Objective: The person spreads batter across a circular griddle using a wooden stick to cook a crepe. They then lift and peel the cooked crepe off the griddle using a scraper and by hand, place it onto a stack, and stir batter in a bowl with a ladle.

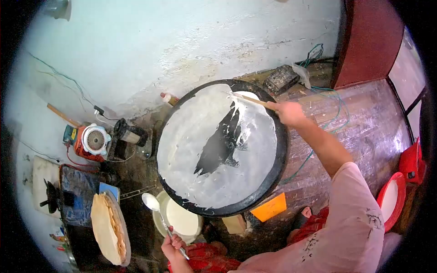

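A large round black griddle [283, 168] carries a wide layer of white batter [191, 132], with a bare dark patch at its middle. My right hand [290, 113] is closed around a wooden batter spreader [255, 100], whose far end lies in thick batter near the griddle's upper edge. Lower down, my left hand [174, 243] grips a long-handled metal ladle [151, 201] with a white, batter-coated bowl. The ladle is over the left rim of a pale bucket [199, 233] holding liquid batter, which stands partly beneath the griddle.
A stack of thin pancakes [107, 227] lies on a round board at left. Behind it are a blower [94, 139] and cables. An orange sheet [269, 207] is by the griddle's front edge. A red basin [400, 200] and red container [412, 164] stand at right.
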### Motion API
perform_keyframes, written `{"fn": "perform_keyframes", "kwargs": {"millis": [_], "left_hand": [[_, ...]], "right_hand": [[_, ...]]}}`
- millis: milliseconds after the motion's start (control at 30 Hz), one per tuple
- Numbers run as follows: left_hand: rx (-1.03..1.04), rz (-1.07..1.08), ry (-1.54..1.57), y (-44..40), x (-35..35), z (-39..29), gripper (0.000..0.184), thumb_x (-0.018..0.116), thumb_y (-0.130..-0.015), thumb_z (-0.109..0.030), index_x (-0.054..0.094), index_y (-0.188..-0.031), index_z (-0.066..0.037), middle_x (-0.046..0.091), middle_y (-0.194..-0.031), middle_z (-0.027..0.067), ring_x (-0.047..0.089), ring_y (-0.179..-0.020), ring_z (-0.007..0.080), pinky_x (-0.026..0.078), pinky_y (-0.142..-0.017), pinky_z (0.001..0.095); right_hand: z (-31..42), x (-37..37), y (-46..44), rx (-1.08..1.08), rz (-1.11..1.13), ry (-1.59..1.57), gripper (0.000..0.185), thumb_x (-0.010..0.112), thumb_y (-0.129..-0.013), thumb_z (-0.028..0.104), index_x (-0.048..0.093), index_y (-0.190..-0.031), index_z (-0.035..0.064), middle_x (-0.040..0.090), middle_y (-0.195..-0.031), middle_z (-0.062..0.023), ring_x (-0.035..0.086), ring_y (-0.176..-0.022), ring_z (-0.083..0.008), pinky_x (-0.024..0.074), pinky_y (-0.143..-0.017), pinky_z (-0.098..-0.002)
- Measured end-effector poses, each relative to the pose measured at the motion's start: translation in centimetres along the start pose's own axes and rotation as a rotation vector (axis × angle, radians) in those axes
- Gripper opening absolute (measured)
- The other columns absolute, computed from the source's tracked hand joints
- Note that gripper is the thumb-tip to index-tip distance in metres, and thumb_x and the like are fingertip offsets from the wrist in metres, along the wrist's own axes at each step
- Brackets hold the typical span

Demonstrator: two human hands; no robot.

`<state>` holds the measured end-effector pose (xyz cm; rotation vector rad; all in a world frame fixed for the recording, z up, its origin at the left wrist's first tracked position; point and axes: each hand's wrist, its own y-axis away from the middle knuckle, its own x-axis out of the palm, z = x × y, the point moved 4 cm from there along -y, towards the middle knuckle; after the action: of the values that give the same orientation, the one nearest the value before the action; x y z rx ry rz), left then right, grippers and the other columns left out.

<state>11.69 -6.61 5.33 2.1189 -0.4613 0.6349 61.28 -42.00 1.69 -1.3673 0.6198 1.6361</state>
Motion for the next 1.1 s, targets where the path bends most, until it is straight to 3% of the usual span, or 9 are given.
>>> {"fn": "perform_keyframes", "kwargs": {"millis": [133,233,400,567,667,733,767,867,1100], "left_hand": [[-0.042,-0.002,0.117,0.2,0.1,0.0,0.031,0.038,-0.093,-0.018,0.048,-0.117,-0.001,0.043,-0.065,0.0049,0.038,-0.047,0.0105,0.034,-0.038,0.0241],[-0.061,0.013,0.148,0.5,0.7,0.0,0.032,0.038,-0.093,-0.018,0.046,-0.119,-0.001,0.042,-0.065,0.0055,0.038,-0.049,0.0109,0.034,-0.04,0.0242],[-0.039,-0.051,0.175,0.8,2.8,0.9,0.032,0.037,-0.094,-0.019,0.046,-0.119,-0.001,0.042,-0.063,0.0038,0.037,-0.045,0.0107,0.034,-0.038,0.0244],[-0.044,-0.011,0.048,-0.6,-0.4,0.1,0.033,0.037,-0.094,-0.02,0.046,-0.12,-0.002,0.042,-0.063,0.0035,0.04,-0.045,0.01,0.035,-0.038,0.0232],[-0.041,0.047,0.054,-0.4,-1.1,0.0,0.033,0.039,-0.093,-0.019,0.046,-0.12,-0.002,0.044,-0.064,0.0046,0.039,-0.047,0.0107,0.036,-0.039,0.0238],[-0.057,0.06,0.083,-0.1,-1.2,-0.3,0.033,0.039,-0.093,-0.019,0.047,-0.12,-0.002,0.044,-0.064,0.0047,0.039,-0.047,0.0106,0.036,-0.039,0.0238],[-0.073,0.071,0.111,0.1,-1.0,-0.2,0.033,0.04,-0.092,-0.019,0.047,-0.12,-0.002,0.044,-0.065,0.0048,0.039,-0.048,0.0105,0.035,-0.039,0.0237],[-0.118,0.115,0.154,1.4,0.9,0.3,0.033,0.04,-0.092,-0.018,0.047,-0.12,-0.001,0.043,-0.064,0.0046,0.039,-0.048,0.0104,0.035,-0.04,0.0234],[-0.088,0.117,0.129,2.1,0.0,-0.5,0.032,0.04,-0.092,-0.017,0.047,-0.119,-0.001,0.044,-0.065,0.0048,0.04,-0.049,0.01,0.035,-0.039,0.0212]], "right_hand": [[-3.2,0.0,2.9,-0.193,0.149,0.009,0.055,0.051,-0.081,0.01,0.044,-0.126,0.0414,0.061,-0.099,-0.014,0.06,-0.087,-0.0319,0.0487,-0.073,-0.042],[-7.4,-1.0,2.5,-0.007,0.142,0.058,0.055,0.055,-0.08,0.011,0.045,-0.127,0.0364,0.055,-0.108,-0.0159,0.057,-0.095,-0.0318,0.0468,-0.079,-0.0404],[1.3,0.1,-5.2,-0.099,0.055,0.033,0.05,0.047,-0.079,0.002,0.045,-0.127,0.0178,0.054,-0.098,-0.0156,0.057,-0.089,-0.0354,0.0477,-0.078,-0.0418],[1.7,1.3,-3.9,-0.033,-0.115,-0.379,0.043,0.042,-0.081,0.003,0.05,-0.121,0.0137,0.06,-0.101,-0.0191,0.06,-0.091,-0.0314,0.0482,-0.076,-0.0418],[0.8,-0.4,-0.7,0.151,-0.057,-0.307,0.035,0.041,-0.083,0.005,0.057,-0.113,0.0107,0.062,-0.097,-0.0187,0.061,-0.088,-0.0313,0.0478,-0.075,-0.0421],[2.4,-2.4,1.4,0.248,0.244,-0.68,0.031,0.04,-0.085,0.009,0.06,-0.109,0.0101,0.063,-0.096,-0.0182,0.061,-0.088,-0.0346,0.0472,-0.076,-0.0439],[1.3,-1.2,1.3,0.28,0.13,-0.794,0.028,0.042,-0.087,0.015,0.061,-0.107,0.0093,0.063,-0.094,-0.018,0.06,-0.085,-0.0354,0.0472,-0.076,-0.0426],[0.3,2.2,0.4,0.162,-0.12,-0.461,0.029,0.042,-0.089,0.021,0.061,-0.108,0.0117,0.063,-0.095,-0.0168,0.06,-0.085,-0.0334,0.0474,-0.076,-0.0398],[5.6,-2.8,6.4,0.194,0.092,-0.286,0.028,0.046,-0.086,0.025,0.063,-0.107,0.0182,0.062,-0.098,-0.0151,0.059,-0.092,-0.0312,0.0472,-0.079,-0.0375]]}}
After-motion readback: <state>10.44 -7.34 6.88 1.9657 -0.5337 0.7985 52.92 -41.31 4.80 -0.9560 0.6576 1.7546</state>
